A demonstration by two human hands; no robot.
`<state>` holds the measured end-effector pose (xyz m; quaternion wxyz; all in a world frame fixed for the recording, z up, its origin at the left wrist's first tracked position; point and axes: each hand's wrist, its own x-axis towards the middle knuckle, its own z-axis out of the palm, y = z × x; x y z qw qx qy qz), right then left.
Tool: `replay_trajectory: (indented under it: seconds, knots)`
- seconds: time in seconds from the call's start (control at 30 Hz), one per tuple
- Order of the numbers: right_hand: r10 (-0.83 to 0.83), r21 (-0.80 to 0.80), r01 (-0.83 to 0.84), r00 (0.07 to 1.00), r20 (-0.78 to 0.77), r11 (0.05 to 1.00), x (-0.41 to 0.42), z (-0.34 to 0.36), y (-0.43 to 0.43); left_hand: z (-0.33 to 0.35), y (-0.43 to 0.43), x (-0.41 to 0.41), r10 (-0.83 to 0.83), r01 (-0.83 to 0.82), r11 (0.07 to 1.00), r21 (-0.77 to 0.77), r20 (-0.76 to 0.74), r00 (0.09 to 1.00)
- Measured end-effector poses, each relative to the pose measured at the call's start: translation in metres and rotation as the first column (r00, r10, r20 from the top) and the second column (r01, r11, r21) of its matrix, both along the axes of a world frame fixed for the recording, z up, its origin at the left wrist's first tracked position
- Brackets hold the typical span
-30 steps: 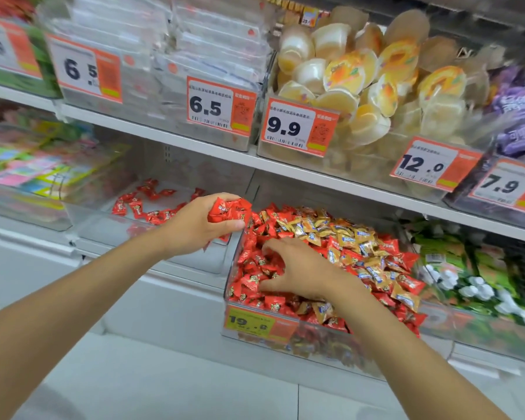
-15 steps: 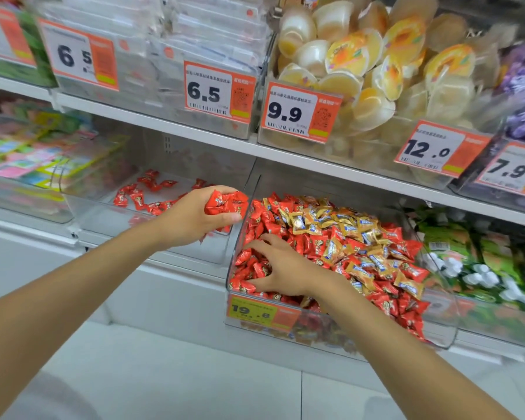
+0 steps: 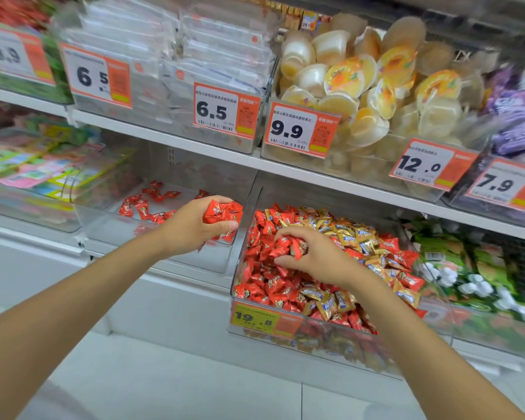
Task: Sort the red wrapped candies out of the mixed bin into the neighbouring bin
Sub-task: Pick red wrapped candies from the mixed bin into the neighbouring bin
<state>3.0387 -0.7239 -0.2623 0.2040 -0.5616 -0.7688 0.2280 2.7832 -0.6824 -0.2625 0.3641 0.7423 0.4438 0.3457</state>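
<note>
While the mixed bin (image 3: 346,341) is heaped with red candies (image 3: 273,286) and gold candies (image 3: 343,234), the neighbouring bin (image 3: 164,256) beside it holds few reds. Left hand (image 3: 191,230) over that bin, fingers curled round a red bunch; right hand (image 3: 322,257) on heap, fingertips pinching reds.

Upper-shelf price tags (image 3: 225,109) 6.5, 9.9, 12.0, 7.9; mixed bin (image 3: 346,347) tag (image 3: 255,319) 19.8 (small print unreadable)

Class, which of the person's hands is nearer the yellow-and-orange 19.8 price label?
Right. The right hand grips red wrapped candies inside the clear plastic bin bearing that price label; the left hand holds its bunch over the neighbouring bin.
</note>
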Motion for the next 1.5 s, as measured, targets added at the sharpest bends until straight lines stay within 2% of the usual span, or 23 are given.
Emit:
replay_trajectory:
  seconds: [0.2,0.53,0.7,0.83,0.9,1.07,1.17,1.23,1.33,1.5]
  knots:
    - [-0.079,-0.003,0.079,0.997,-0.003,0.997,0.007,0.013,-0.015,0.0,-0.013,-0.02,0.053,-0.054,0.998,0.035,0.034,0.998]
    - [-0.088,0.003,0.089,0.994,-0.061,0.996,-0.017,0.031,-0.005,-0.008,-0.007,-0.06,0.13,-0.131,0.991,0.029,0.017,0.991]
    - [-0.089,-0.023,0.086,0.978,-0.191,0.996,-0.031,0.032,0.008,-0.013,0.015,-0.074,0.138,-0.136,0.989,0.063,-0.035,0.99]
    - [-0.028,0.012,0.033,0.965,-0.26,0.999,-0.065,0.041,0.035,-0.012,0.047,-0.094,0.172,-0.155,0.978,0.141,-0.115,0.978]
    - [0.021,0.025,-0.016,0.976,-0.218,1.0,-0.089,0.042,0.059,-0.009,0.064,-0.107,0.208,-0.186,0.971,0.151,-0.144,0.967]
    - [0.023,0.047,-0.025,0.999,0.037,0.999,-0.136,0.02,0.137,-0.016,0.116,-0.135,0.277,-0.225,0.954,0.196,-0.302,0.912]
    - [0.013,-0.069,-0.002,0.987,0.159,0.998,-0.152,-0.002,0.173,-0.029,0.145,-0.143,0.285,-0.226,0.958,0.175,-0.515,0.809]
    - [0.025,-0.17,0.022,0.963,0.267,0.985,-0.155,-0.014,0.189,-0.037,0.154,-0.149,0.235,-0.216,0.971,0.104,-0.591,0.772]
    - [0.014,-0.13,0.036,0.932,0.362,0.991,-0.154,-0.023,0.202,-0.045,0.162,-0.167,0.262,-0.25,0.964,0.095,-0.531,0.806]
    - [-0.021,0.126,-0.022,0.943,0.332,0.992,-0.143,-0.008,0.164,-0.046,0.134,-0.178,0.333,-0.313,0.942,0.119,-0.429,0.839]
